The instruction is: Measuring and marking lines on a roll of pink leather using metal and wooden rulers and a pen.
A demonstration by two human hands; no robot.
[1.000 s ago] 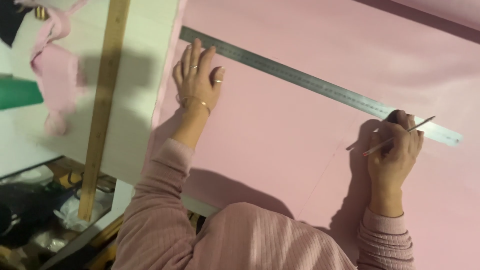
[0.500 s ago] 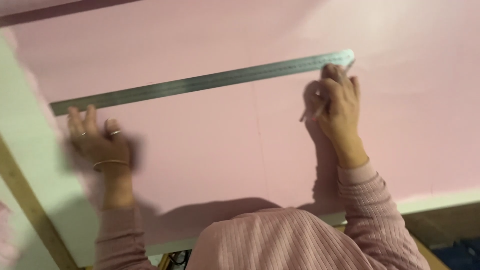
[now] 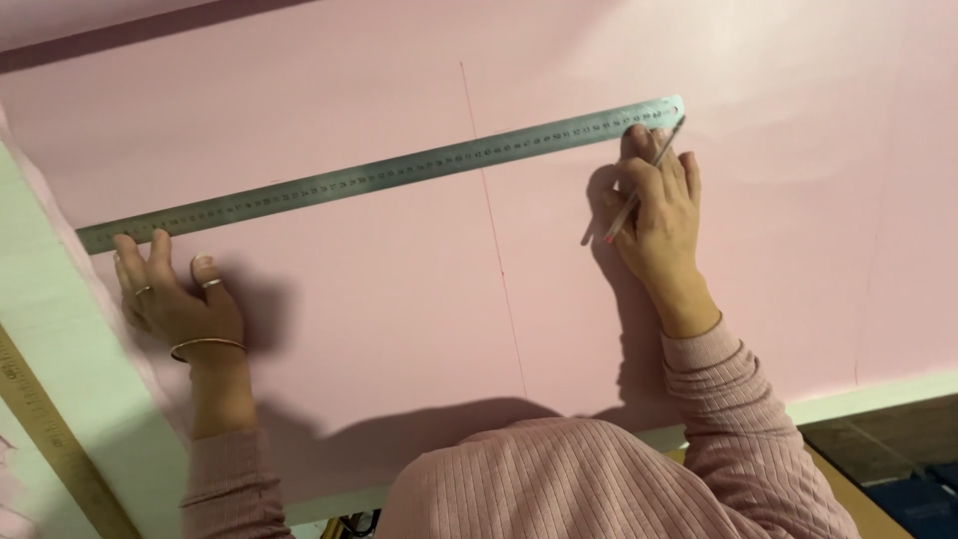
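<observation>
Ruler (image 3: 379, 172) on pink sheet (image 3: 399, 299), long axis left-right, right end higher.

No packages, labels, signs or screens are to be seen in the head view.
</observation>
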